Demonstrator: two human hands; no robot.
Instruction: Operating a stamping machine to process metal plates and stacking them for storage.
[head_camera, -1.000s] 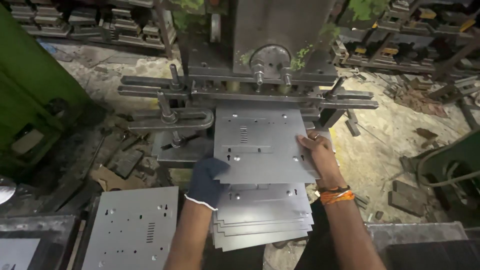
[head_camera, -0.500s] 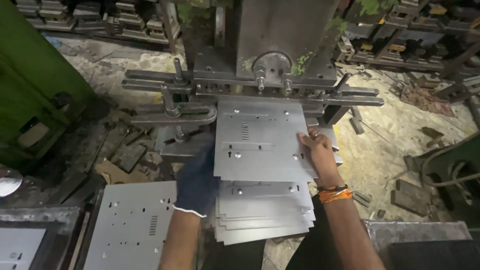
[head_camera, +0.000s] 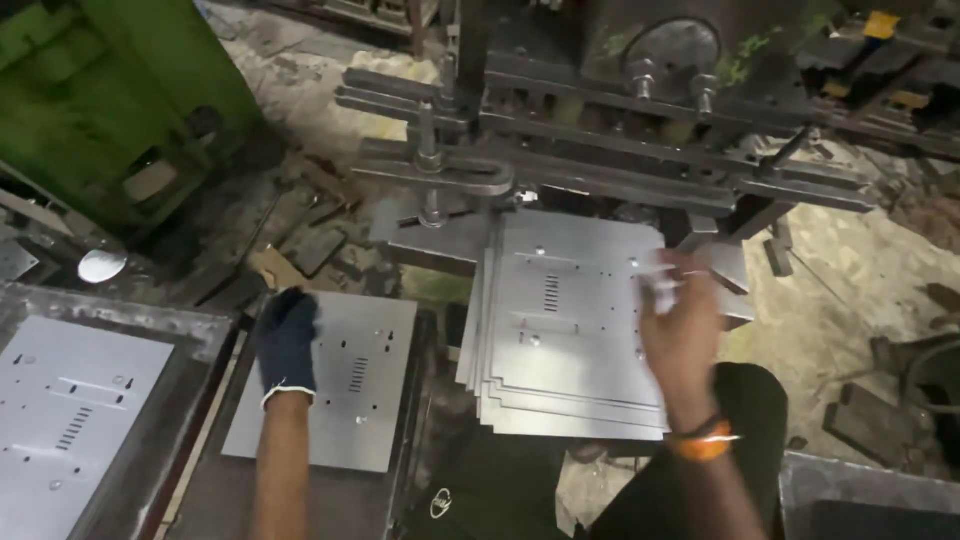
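Observation:
My left hand, in a dark blue glove, rests on the near left corner of a punched metal sheet lying flat to the left. My right hand, bare with an orange wristband, hovers blurred over the right edge of a stack of punched metal sheets. That stack lies in front of the press machine. Whether the right fingers touch the top sheet is unclear.
Another punched sheet lies on a tray at the far left. A green machine body stands at the upper left. Metal scraps litter the dirty floor. Steel clamp bars jut out from the press.
My left hand has moved from the stack over to the sheet on the left. The right hand has lifted and shifted along the stack's right edge. The camera has swung left.

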